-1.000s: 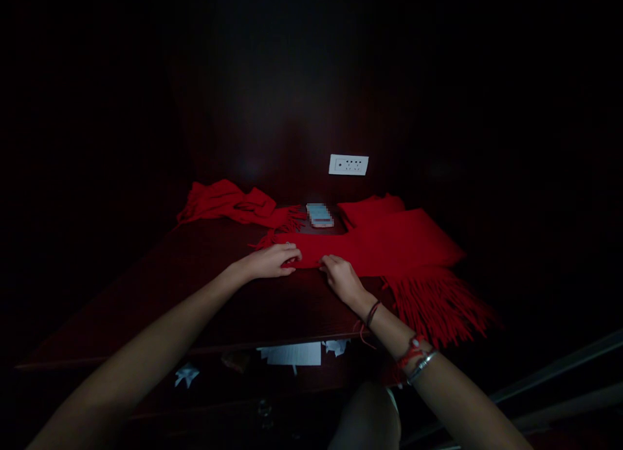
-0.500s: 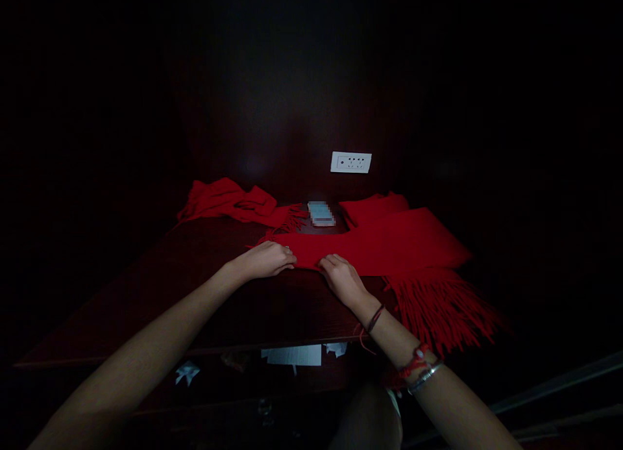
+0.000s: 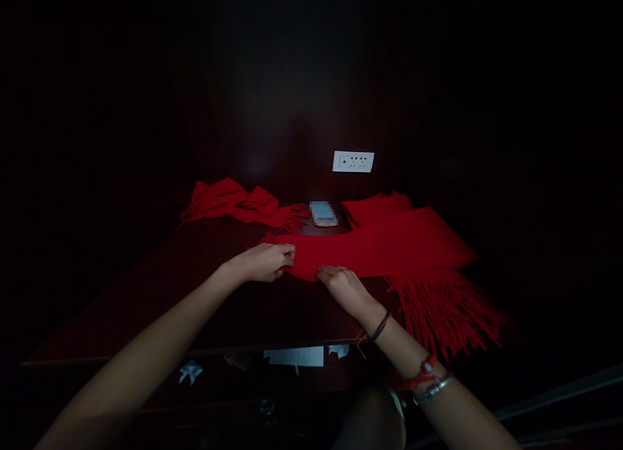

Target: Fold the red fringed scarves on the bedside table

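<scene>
A red fringed scarf [image 3: 379, 249] lies folded across the dark tabletop, its long tassels [image 3: 448, 310] spreading at the near right. At the narrower left part of the scarf, my left hand [image 3: 270, 260] has its fingers closed on the cloth; a ring shows on one finger. My right hand [image 3: 343, 286] grips the near edge a little further right, fingers bent and pressed together. Between the two hands the near edge bows slightly toward me. Another crumpled red fringed cloth [image 3: 231, 200] lies at the back left; whether it joins the scarf I cannot tell.
Behind the scarf lies a phone-like flat object [image 3: 323, 213], its screen blurred. A white socket plate [image 3: 353, 162] is on the dark back wall. Below the front edge of the tabletop [image 3: 185, 354], papers [image 3: 294, 356] and a crumpled white scrap [image 3: 190, 371] show on a lower level.
My right hand has shifted slightly toward me, and the near edge of the scarf between my hands bulges further forward. My left hand has turned a little, its ring more visible.
</scene>
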The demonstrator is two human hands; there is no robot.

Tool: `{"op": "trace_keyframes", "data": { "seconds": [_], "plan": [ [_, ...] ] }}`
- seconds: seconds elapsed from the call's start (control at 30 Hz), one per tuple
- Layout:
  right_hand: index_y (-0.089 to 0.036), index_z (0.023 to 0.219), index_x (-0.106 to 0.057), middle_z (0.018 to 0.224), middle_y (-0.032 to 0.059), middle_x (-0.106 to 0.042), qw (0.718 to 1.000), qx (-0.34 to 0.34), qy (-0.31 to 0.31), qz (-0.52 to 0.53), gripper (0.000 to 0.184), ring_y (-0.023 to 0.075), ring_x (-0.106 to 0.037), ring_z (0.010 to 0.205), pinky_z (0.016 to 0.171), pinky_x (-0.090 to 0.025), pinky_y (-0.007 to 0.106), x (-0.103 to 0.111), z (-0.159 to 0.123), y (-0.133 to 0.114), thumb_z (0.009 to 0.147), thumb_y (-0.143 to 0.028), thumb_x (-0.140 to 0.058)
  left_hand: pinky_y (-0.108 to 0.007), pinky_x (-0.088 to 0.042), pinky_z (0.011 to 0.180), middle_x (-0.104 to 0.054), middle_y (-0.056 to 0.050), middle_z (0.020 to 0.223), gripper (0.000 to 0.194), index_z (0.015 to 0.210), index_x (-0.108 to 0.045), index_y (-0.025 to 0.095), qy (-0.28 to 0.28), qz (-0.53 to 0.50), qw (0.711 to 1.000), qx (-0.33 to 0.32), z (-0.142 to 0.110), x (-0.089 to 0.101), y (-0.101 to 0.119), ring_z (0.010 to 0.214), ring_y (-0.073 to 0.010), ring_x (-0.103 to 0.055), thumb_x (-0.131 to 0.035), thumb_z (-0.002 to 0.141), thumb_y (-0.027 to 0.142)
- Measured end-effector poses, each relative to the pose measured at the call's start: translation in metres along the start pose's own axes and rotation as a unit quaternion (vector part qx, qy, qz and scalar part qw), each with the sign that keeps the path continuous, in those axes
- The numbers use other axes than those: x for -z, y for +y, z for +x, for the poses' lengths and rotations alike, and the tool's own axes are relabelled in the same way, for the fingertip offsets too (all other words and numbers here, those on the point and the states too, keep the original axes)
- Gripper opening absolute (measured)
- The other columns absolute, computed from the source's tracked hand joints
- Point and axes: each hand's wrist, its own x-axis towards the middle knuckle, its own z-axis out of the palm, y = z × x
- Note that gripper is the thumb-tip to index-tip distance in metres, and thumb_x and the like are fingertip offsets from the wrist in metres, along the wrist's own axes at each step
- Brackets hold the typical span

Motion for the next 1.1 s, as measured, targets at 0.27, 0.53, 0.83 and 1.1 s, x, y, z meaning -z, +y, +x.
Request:
{"op": "trace_keyframes", "data": {
  "seconds": [0.27,0.53,0.83,1.1],
  "plan": [
    [-0.016,0.094,-0.057,0.092,0.0073,-0.057,1.0,0.001,0.007,0.016,0.021,0.0145,-0.05,0.088,0.076,-0.038,0.025,0.0,-0.002,0.0,0.081,-0.015,-0.041,-0.045,-0.017,0.095,-0.022,0.001,0.134,0.045,0.125,-0.026,0.034,-0.103,-0.112,0.986,0.062,0.006,-0.023,-0.012,0.123,-0.023,-0.016,-0.026,0.083,0.048],
    [-0.016,0.09,-0.058,0.083,0.0068,-0.055,1.0,-0.007,-0.002,0.006,0.021,0.0147,-0.047,0.08,0.076,-0.034,0.027,0.005,-0.003,-0.003,0.081,-0.016,-0.039,-0.04,-0.012,0.098,-0.009,0.002,0.138,0.043,0.129,-0.016,0.029,-0.02,-0.052,0.998,0.014,0.034,-0.032,-0.011,0.125,-0.0189,-0.006,-0.018,0.087,0.035],
    [-0.016,0.082,-0.058,0.078,0.0056,-0.056,1.0,0.01,0.005,0.004,0.021,0.0146,-0.048,0.075,0.068,-0.034,0.025,0.005,-0.005,-0.002,0.079,-0.014,-0.037,-0.044,-0.015,0.096,-0.012,-0.005,0.137,0.048,0.13,-0.015,0.026,-0.051,-0.048,0.991,0.118,0.086,-0.049,-0.052,0.124,-0.0238,-0.008,-0.015,0.085,0.043],
    [-0.016,0.082,-0.058,0.08,0.0058,-0.057,1.0,-0.002,-0.002,0.012,0.02,0.0145,-0.048,0.076,0.068,-0.034,0.024,0.007,-0.004,-0.003,0.079,-0.015,-0.038,-0.037,-0.009,0.1,-0.012,-0.006,0.137,0.046,0.126,-0.03,0.018,0.111,0.032,0.985,0.13,0.049,-0.041,-0.064,0.125,-0.0203,-0.006,-0.025,0.085,0.036]
  ]
}}
